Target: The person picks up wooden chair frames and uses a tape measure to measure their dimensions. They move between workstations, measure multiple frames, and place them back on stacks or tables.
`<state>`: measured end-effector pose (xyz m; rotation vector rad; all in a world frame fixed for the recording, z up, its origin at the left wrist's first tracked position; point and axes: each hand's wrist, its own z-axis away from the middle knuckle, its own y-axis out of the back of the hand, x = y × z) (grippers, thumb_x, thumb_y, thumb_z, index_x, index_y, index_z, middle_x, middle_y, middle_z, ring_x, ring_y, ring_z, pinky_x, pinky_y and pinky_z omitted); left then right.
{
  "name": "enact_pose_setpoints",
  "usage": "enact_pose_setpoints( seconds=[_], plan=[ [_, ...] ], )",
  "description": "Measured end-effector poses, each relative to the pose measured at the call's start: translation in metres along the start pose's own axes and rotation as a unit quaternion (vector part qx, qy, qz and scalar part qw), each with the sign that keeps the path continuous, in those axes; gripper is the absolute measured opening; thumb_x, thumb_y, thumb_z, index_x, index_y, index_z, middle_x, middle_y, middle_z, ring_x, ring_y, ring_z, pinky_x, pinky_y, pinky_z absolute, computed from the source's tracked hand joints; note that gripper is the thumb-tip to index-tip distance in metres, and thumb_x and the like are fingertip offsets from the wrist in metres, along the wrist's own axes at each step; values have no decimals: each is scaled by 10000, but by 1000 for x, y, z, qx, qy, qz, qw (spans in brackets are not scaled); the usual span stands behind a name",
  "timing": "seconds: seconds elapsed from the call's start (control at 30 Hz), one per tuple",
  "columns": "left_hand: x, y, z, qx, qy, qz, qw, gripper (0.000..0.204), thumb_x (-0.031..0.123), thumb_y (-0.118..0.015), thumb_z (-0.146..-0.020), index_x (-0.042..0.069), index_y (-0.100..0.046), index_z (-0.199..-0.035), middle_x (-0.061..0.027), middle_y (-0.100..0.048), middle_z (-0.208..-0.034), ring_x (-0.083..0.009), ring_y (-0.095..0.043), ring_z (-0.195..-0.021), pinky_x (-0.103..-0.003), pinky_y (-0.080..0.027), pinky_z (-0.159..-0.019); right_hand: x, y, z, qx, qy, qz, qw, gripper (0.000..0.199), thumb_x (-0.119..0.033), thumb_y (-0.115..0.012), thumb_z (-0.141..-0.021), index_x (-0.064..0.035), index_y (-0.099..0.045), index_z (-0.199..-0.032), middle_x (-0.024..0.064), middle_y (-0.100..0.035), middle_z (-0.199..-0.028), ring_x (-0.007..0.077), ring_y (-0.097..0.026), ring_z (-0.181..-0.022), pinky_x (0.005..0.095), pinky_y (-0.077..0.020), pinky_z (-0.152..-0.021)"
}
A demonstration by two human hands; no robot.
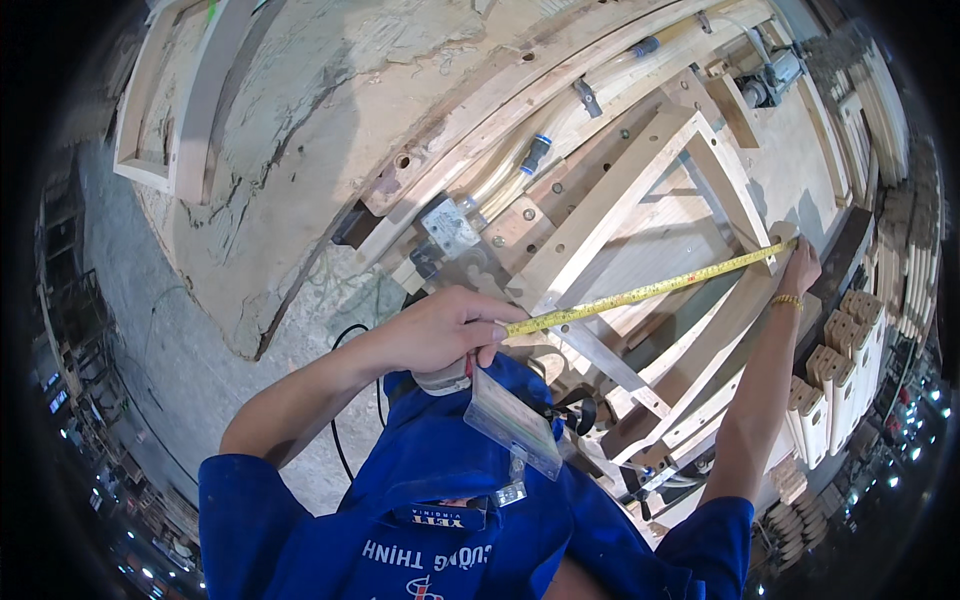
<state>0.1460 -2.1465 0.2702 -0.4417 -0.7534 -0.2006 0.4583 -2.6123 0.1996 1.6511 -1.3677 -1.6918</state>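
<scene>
A yellow tape measure [650, 290] is stretched slantwise across a pale wooden frame [610, 220]. My left hand [455, 325] is closed on the tape near the frame's near left corner, with a greyish case partly hidden below the palm. At the far right corner my right hand [800, 268] pinches the tape's other end against the wood; the fingertips are partly hidden. The frame lies in a wooden jig [515, 225] fitted with bolts and clamps. A clear card holder [512, 425] hangs from my blue shirt, below my left hand.
A metal pneumatic clamp [452, 228] and air hoses line the jig's left side; another cylinder [775, 78] sits at the far right. A worn plywood board [260, 120] carries another wooden frame [185, 110]. Stacked wooden parts [840, 360] stand right of my right arm.
</scene>
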Motion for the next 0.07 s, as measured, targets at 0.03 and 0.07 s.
enact_pose_setpoints(
  seconds=[0.03, 0.07],
  plan=[
    [-1, 1, -1, -3, 0, 8, 1000, 343, 87, -463, -887, 25, -555, -1211, -52, -598, -679, -113, -570, -584, -245, -480, -576, 1, -2, 0, -3, 2, 0, 1000, 374, -304, -558, -792, -15, -671, -1000, 178, -673, -920, 273, -640, -867, 356, -459, -772],
    [-2, 3, -1, -6, -1, 17, 1000, 348, 89, -461, -888, 29, -550, -1219, -54, -599, -683, -113, -572, -591, -245, -482, -580, 3, -2, 1, -3, -1, 2, 1000, 374, -304, -558, -792, -15, -671, -1000, 178, -673, -920, 273, -640, -867, 356, -459, -772]
  ],
)
